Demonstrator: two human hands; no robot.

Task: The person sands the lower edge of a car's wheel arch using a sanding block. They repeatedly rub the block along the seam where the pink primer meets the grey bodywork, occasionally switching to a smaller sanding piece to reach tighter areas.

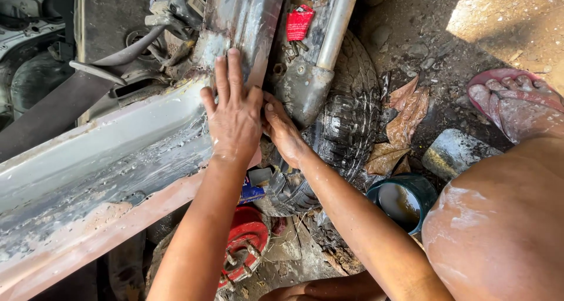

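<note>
Left hand (235, 116) spread flat on the wet sill (117, 160) beside the tyre (346, 119) (likely bracing), right hand (281, 130) tucked behind, fingers hidden, grip impossible to tell; cup (404, 200) parked within reach on the ground.

Both arms are bare, with no sleeves. The left hand (235, 119) and the right hand (283, 133) have no gloves, rings or watch. The hands look wet and a bit dirty, with pale smears on the wrists. The bare knee (493, 230) has whitish, dusty streaks across it. The foot (517, 104) has the same pale streaks on the toes, and it wears a pink flip-flop (499, 76) with a strap between the toes.
</note>
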